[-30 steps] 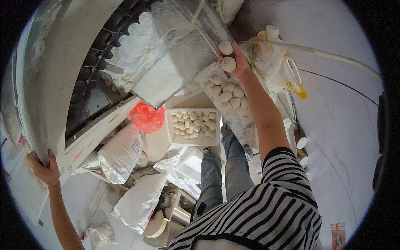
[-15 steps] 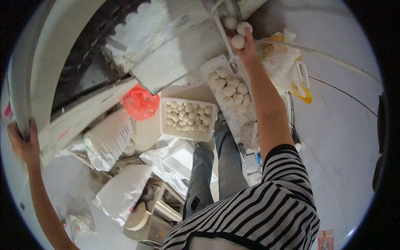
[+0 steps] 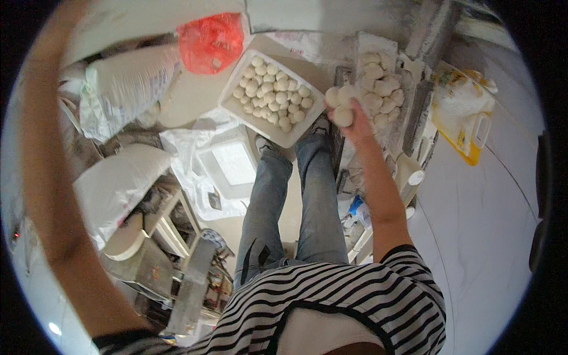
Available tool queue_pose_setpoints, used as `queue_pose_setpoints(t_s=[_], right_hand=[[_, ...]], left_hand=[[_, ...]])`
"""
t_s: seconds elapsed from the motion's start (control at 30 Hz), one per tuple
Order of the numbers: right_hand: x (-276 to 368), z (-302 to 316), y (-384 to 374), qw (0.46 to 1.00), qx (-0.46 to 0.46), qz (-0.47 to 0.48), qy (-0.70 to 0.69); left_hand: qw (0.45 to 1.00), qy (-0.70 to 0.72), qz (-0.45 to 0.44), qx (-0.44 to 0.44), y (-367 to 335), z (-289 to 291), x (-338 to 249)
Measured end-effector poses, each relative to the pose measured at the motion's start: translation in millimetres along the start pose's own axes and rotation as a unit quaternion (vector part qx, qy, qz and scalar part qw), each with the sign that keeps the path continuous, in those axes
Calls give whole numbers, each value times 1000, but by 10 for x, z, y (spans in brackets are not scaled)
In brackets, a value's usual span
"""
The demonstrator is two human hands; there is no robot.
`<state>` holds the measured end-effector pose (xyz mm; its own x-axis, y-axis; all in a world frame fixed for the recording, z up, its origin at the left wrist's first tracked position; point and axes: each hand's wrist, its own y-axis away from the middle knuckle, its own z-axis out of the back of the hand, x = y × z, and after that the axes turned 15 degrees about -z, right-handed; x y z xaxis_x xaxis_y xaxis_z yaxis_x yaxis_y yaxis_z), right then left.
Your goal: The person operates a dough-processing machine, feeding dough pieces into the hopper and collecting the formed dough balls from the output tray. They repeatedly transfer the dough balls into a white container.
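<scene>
While the right hand [image 3: 355,115] reaches far ahead, I see its grip closed on pale dough balls [image 3: 338,103], between the white tray [image 3: 236,109] of balls at left and the floured bench pile [image 3: 378,89] at right. Left hand out of view; grip unknown.

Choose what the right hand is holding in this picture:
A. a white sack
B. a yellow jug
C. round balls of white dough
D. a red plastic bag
C: the right hand grips pale round dough balls, between the white tray full of similar balls and the floury pile beside it.
</scene>
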<state>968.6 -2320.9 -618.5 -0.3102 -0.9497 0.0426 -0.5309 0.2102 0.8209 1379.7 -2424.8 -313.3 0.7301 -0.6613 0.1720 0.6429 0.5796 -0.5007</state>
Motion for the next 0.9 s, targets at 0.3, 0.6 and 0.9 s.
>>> queue_pose_setpoints(t_s=[0.3, 0.6, 0.9], right_hand=[[-1017, 286, -996, 698, -177, -21, 694], [-478, 718, -2514, 497, -349, 107, 787], [-825, 179, -2445, 855, -297, 34, 424]], left_hand=[[435, 305, 840, 114, 3002, -1484, -3983], [154, 345, 925, 41, 4238, -2202, -5374], [22, 363, 890, -277, 4386, -2990, -4638]])
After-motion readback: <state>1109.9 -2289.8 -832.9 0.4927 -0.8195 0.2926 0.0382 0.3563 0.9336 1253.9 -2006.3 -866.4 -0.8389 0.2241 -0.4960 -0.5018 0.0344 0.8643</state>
